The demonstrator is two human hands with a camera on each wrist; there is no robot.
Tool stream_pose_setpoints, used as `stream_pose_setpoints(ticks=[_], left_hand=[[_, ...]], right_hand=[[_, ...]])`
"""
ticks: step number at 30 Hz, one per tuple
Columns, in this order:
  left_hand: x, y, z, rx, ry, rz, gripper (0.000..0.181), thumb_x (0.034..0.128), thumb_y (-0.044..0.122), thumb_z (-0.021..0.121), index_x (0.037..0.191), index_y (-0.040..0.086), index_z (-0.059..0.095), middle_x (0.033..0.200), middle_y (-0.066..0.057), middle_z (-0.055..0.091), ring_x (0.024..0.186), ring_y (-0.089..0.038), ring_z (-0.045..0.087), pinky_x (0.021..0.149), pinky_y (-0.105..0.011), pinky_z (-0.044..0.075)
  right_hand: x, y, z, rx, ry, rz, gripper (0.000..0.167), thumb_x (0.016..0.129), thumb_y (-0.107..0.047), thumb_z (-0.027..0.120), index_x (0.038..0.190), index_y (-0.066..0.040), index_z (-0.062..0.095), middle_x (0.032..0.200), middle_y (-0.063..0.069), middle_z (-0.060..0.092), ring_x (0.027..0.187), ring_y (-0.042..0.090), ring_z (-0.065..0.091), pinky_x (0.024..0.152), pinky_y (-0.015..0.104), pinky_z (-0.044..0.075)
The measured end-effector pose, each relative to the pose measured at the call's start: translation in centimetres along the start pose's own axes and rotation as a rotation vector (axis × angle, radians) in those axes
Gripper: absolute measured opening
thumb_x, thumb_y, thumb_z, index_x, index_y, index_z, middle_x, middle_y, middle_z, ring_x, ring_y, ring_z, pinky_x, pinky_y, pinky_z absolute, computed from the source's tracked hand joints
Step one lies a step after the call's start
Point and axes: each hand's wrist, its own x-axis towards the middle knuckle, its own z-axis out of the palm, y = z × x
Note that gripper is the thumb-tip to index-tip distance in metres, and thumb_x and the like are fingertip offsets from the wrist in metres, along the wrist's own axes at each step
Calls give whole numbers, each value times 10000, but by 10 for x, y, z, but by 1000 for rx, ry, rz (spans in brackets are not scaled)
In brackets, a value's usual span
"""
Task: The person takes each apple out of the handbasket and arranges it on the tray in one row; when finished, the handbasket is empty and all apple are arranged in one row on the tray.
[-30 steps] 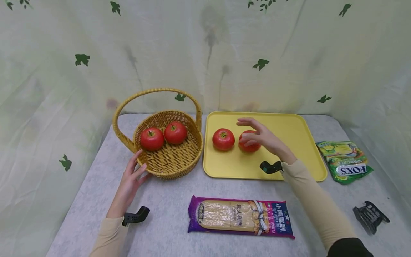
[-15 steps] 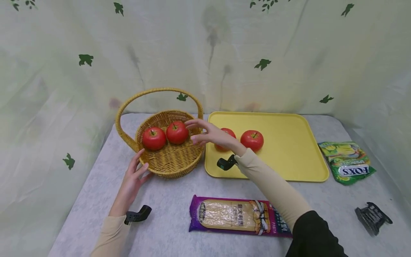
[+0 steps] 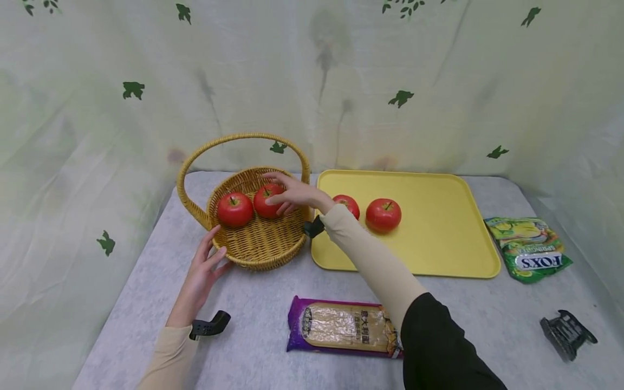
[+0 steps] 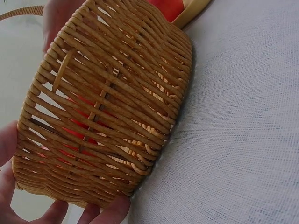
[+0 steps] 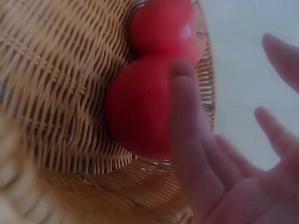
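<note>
A wicker basket point(image 3: 260, 244) with a tall arched handle stands on the left of the table. Inside it sit two red apples, a left apple point(image 3: 235, 209) and a right apple point(image 3: 263, 201). My left hand point(image 3: 199, 276) rests against the basket's near left side, its spread fingertips point(image 4: 114, 210) touching the woven wall. Over the right apple reaches my right hand point(image 3: 294, 194), fingers spread apart. In the right wrist view a finger of the right hand point(image 5: 238, 191) overlaps the nearer apple point(image 5: 140, 107); whether they touch I cannot tell.
A yellow tray point(image 3: 434, 227) right of the basket bears two apples, one point(image 3: 383, 214) in full view and another point(image 3: 348, 205) partly behind my forearm. A pasta packet point(image 3: 341, 326) lies in front, partly under my sleeve. Far right are a green FOX'S bag point(image 3: 528, 249) and a black plastic piece point(image 3: 567, 333).
My right hand has moved left from the tray apples to over the right apple in the basket. My left hand stays at the basket.
</note>
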Motion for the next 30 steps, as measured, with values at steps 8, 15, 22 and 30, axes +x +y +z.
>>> stream_pose_setpoints(ticks=[8, 15, 22, 30], left_hand=[[-1, 0, 1, 3, 4, -9, 590, 1028, 179, 447, 1538, 243, 156, 1576, -62, -88, 1416, -319, 118, 1069, -585, 222], [0, 0, 1, 2, 3, -9, 587, 1029, 182, 445, 1537, 249, 160, 1575, -60, -81, 1413, -319, 120, 1069, -586, 222], [0, 0, 1, -1, 8, 1, 585, 1029, 179, 445, 1537, 247, 163, 1571, -63, -84, 1407, -328, 125, 1067, -592, 219], [0, 1, 2, -3, 1, 3, 579, 1033, 177, 431, 1538, 253, 157, 1573, -60, -81, 1410, -327, 120, 1067, -590, 214]], right_hand=[[15, 1, 5, -10, 24, 153, 753, 944, -180, 607, 1535, -291, 154, 1553, 114, 180, 976, 496, 590, 849, 534, 489], [23, 12, 14, -4, 79, 241, 759, 935, -230, 613, 1537, -302, 156, 1535, 139, 199, 969, 482, 603, 792, 487, 529], [29, 12, 26, -76, 190, 243, 711, 938, -227, 610, 1527, -302, 220, 1517, 168, 194, 936, 481, 605, 746, 501, 539], [31, 12, 36, -177, 345, 209, 635, 873, -159, 709, 1434, -251, 427, 1449, 205, 252, 1071, 388, 520, 706, 487, 551]])
